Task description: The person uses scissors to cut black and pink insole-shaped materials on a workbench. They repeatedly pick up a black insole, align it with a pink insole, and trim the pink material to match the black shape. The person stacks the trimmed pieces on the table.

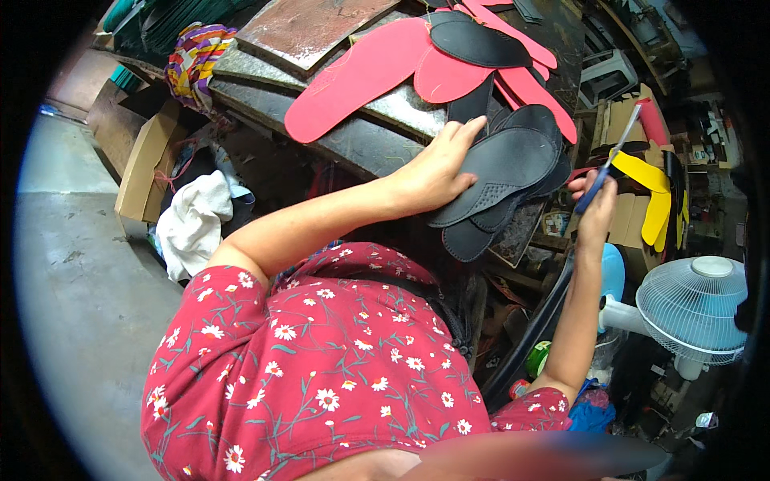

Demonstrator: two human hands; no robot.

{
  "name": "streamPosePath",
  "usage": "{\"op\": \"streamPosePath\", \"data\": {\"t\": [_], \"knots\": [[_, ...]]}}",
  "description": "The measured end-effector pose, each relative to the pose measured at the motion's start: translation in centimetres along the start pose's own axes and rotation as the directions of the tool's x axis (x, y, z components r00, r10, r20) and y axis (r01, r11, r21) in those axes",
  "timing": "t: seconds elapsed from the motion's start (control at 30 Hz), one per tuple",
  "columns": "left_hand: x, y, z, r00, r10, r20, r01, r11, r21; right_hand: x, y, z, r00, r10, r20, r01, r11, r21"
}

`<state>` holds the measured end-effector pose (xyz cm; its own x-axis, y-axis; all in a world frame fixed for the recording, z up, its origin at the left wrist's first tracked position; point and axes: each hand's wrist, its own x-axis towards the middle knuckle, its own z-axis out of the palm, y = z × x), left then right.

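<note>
A stack of black insoles (509,164) with stitched edges lies at the near corner of the table. My left hand (433,172) rests against the stack's left side, fingers stretched out and thumb apart, touching the top insole. To the right of the stack, my right hand (595,200) is closed around a blue-handled tool (593,191). Its slim metal end points up and away; whether it is scissors or another tool I cannot tell. Farther back are pink insoles (361,76), with a black insole piece (480,42) lying over some of them.
Stone-like slabs (309,32) sit on the dark table. A white-and-blue fan (694,309) stands at the right, below yellow insoles (650,188). On the left are a cardboard box (148,168), a white cloth (195,224) and a colourful woven bundle (196,64).
</note>
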<state>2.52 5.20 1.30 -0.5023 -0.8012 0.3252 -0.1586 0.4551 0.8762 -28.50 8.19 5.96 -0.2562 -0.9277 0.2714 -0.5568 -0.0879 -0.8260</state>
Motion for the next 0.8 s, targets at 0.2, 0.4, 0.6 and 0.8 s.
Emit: {"op": "streamPosePath", "data": {"t": [0.2, 0.4, 0.6, 0.8], "knots": [[-1.6, 1.3, 0.2, 0.993, 0.078, 0.083, -0.092, 0.981, 0.173, -1.3, -1.7, -1.1, 0.941, 0.311, 0.133, -0.173, 0.781, -0.6], [-2.1, 2.5, 0.8, 0.958, 0.107, 0.265, -0.223, 0.861, 0.458, 1.1, -5.5, -2.1, 0.929, 0.328, 0.174, 0.029, 0.404, -0.914], [-2.1, 2.4, 1.2, 0.96, 0.141, 0.243, -0.243, 0.852, 0.464, 3.1, -5.6, -0.1, 0.955, 0.247, 0.166, 0.092, 0.284, -0.954], [-2.1, 2.6, 1.0, 0.959, 0.088, 0.271, -0.209, 0.862, 0.461, 4.4, -5.3, -0.3, 0.954, 0.18, 0.24, 0.174, 0.318, -0.932]]}}
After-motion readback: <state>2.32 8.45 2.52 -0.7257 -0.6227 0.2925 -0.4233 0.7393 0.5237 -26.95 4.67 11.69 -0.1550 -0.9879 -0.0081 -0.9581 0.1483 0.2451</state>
